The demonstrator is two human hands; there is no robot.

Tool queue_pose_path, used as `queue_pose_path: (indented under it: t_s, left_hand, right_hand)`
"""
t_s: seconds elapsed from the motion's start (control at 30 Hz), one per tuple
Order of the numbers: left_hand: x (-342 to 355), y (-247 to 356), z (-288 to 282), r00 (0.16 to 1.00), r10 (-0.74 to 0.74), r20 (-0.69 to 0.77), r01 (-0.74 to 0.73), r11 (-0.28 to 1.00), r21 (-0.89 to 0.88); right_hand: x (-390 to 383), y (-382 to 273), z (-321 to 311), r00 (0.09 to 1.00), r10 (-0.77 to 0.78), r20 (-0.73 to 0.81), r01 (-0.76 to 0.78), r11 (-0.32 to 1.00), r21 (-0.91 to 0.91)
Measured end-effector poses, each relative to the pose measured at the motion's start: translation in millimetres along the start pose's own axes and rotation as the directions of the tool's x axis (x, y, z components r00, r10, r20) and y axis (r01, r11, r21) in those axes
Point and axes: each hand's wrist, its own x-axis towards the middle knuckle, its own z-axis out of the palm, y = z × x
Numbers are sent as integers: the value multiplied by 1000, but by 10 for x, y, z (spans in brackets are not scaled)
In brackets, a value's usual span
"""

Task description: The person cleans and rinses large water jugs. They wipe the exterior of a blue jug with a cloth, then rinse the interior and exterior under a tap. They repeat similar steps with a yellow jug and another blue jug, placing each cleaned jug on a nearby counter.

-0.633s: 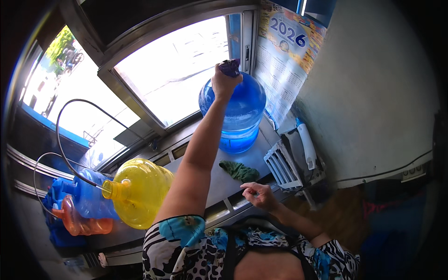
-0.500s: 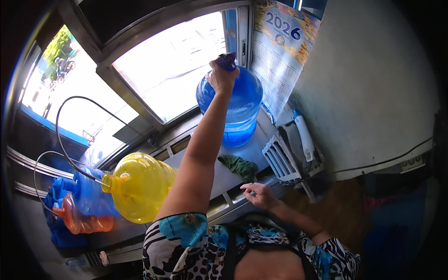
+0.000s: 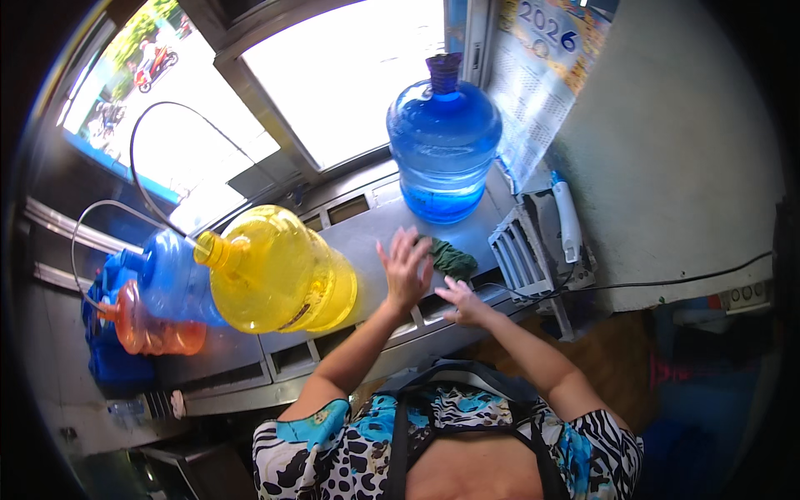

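My left hand (image 3: 406, 267) is over the metal counter at the left end of a crumpled dark green cloth (image 3: 452, 260), fingers spread and slightly blurred. Close to the cloth's near edge is my right hand (image 3: 463, 303), its fingers apart; whether either hand touches the cloth I cannot tell. Neither holds anything. Beyond them a large blue water jug (image 3: 444, 158) stands upright by the window, liquid showing inside, with a dark purple cover (image 3: 444, 73) on its neck. Left of my left hand, a big yellow water jug (image 3: 283, 271) has a thin hose at its mouth.
A pale blue jug (image 3: 171, 279) and an orange jug (image 3: 158, 323) are at the left beside a dark blue container (image 3: 112, 358). To the right stand a slatted grey rack (image 3: 521, 257) and a white-and-blue handheld device (image 3: 567, 218). A calendar (image 3: 542, 83) hangs on the wall.
My left hand has let go of the blue jug's purple-covered neck and come back toward the green cloth, its fingers now spread. My right hand stays near the cloth. The view has shifted.
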Motion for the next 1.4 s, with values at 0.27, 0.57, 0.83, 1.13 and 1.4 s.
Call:
queue_pose_path:
  t_s: [0.27, 0.57, 0.83, 1.13, 1.4]
  left_hand:
    - [-2383, -226, -963, 155, -390, 908, 405, 863, 301]
    - [-4983, 426, -2313, -187, -978, -95, 951, -205, 233]
    - [-5444, 2177, -2399, -745, -552, -374, 472, -833, 288]
    - [-6062, 2105, -2876, -699, -567, -436, 579, -806, 119]
    - [-7784, 2622, -3565, -736, -532, -419, 631, -764, -138]
  right_hand:
    - [938, 652, 179, 926, 375, -46, -376, 906, -196]
    - [1138, 687, 190, 832, 230, -504, -347, 926, -150]
    - [766, 161, 276, 860, 510, 11, -419, 718, -556]
    - [-511, -1881, 2736, 473, -236, 849, 693, 694, -193]
    - [-1022, -3652, 4441, -42, -237, 971, 873, 464, 151]
